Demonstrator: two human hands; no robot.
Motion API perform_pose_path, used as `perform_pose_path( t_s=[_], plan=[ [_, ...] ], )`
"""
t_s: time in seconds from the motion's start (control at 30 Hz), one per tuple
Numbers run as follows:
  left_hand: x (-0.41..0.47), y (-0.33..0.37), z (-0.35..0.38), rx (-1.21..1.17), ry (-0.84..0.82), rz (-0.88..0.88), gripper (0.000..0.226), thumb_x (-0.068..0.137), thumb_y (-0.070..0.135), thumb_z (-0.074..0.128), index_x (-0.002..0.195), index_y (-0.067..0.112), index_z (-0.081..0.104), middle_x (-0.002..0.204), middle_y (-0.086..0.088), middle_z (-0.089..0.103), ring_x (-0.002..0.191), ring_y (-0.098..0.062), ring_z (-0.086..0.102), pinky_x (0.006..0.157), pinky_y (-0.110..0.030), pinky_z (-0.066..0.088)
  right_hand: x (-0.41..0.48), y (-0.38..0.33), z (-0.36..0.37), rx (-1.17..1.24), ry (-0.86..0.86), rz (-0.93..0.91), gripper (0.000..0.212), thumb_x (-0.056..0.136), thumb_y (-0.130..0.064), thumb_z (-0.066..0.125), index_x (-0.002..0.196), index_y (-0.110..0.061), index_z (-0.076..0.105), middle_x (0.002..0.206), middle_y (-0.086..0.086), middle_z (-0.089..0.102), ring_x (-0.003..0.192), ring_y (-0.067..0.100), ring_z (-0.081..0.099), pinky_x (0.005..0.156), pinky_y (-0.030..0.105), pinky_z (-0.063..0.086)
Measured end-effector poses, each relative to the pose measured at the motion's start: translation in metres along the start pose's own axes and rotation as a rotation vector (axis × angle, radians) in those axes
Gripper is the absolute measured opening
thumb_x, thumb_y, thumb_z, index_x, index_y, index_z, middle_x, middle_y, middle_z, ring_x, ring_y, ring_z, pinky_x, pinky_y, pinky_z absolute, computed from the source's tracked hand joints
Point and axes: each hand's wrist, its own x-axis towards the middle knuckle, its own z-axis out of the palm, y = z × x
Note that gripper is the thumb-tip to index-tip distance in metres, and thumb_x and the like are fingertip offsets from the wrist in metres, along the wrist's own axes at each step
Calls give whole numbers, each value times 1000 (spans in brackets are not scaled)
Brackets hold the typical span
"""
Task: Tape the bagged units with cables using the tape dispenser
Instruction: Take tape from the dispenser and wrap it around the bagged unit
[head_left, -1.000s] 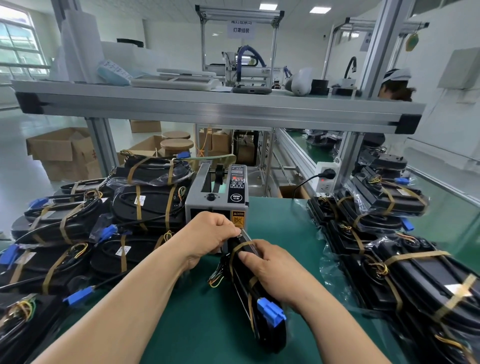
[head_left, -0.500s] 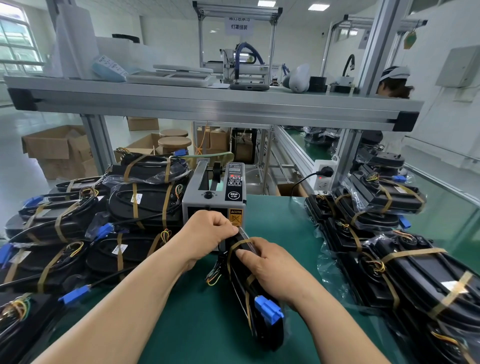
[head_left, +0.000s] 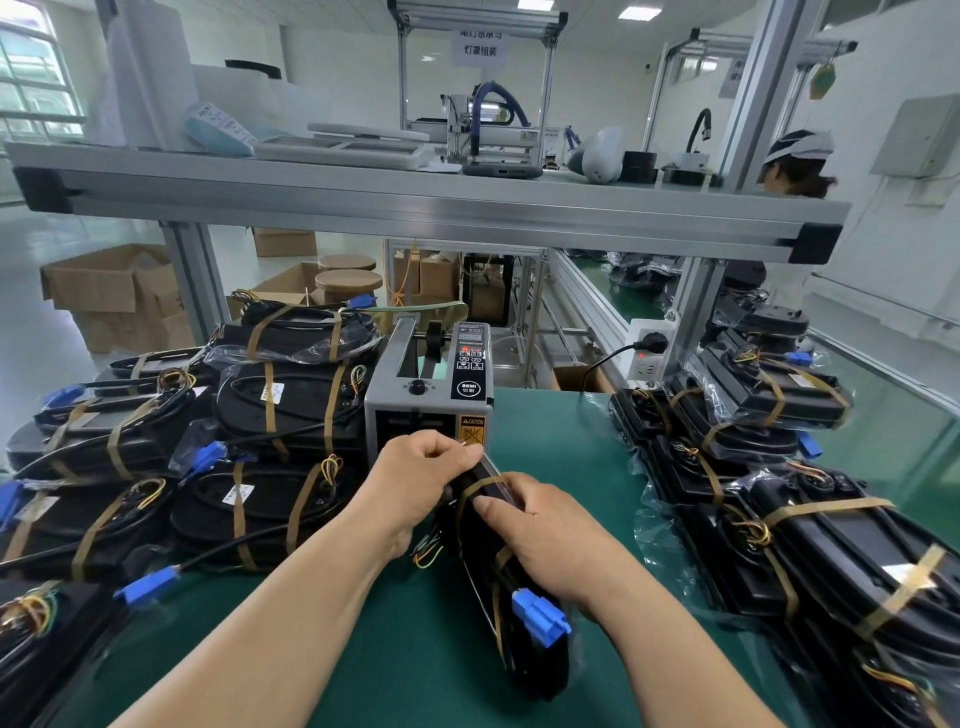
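I get bare surface (head_left: 561, 447) only in the middle; left stack (head_left: 291, 400) and right stack (head_left: 779, 525) flank it, tape dispenser (head_left: 431, 384) ahead.

Your left hand (head_left: 415, 483) and right hand (head_left: 550, 535) are bare, your left forearm (head_left: 291, 623) and right forearm (head_left: 670, 649) are uncovered as far as they show, and your right thumbnail (head_left: 484, 505) is short and plain.
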Motion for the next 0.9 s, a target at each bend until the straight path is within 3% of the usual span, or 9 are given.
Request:
perform_pose_path(
  t_s=[0.23, 0.4, 0.53, 0.67, 0.77, 0.9],
  plan=[
    [-1, 0, -16, -71, -115, -8, 5, 82, 8, 77, 87, 9, 75, 81, -7, 75, 69, -14, 67, 66, -25, 55, 2, 2, 0, 32, -13, 21, 26, 97, -49, 53, 110, -29, 62, 100, -6, 69, 91, 12, 64, 69, 22, 45],
    [1, 3, -14, -62, -61, -40, 12, 87, 6, 73, 75, 10, 74, 67, -3, 70, 54, -7, 59, 58, -21, 54, 2, 2, 0, 4, -15, 66, 36, 88, -59, 63, 112, -33, 57, 99, -14, 66, 87, 2, 61, 65, 18, 42],
    [-5, 3, -7, -73, -11, -15, 13, 89, 8, 70, 77, 11, 74, 64, 2, 67, 57, -7, 55, 59, -21, 53, 13, -10, -8, -193, -81, 102, 52, 73, -68, 74, 98, -27, 54, 92, -10, 64, 80, 5, 60, 61, 21, 41],
    [-20, 6, 3, -65, 33, 84, 16, 90, 6, 67, 80, 14, 76, 56, 10, 64, 52, 0, 53, 52, -15, 45, 30, -27, -16, -246, -116, 98, 41, 74, -57, 78, 84, -20, 64, 81, -4, 64, 71, 10, 58, 65, 25, 46],
    [-31, 6, -3, -31, -28, 114, 21, 93, 9, 62, 86, 19, 79, 65, 9, 71, 57, 2, 58, 54, -12, 45, 28, -27, -16, -141, -130, 97, 40, 73, -48, 79, 89, -12, 70, 81, 1, 63, 75, 16, 57, 71, 32, 49],
    [-20, 1, -28, -219, 207, -130, 16, 90, 17, 68, 76, 12, 74, 68, -2, 68, 58, -10, 54, 52, -19, 40, 9, -20, -34, 130, -85, 161, 51, 57, -35, 88, 96, -6, 73, 94, 11, 77, 91, 30, 74, 91, 45, 58]
  ],
)
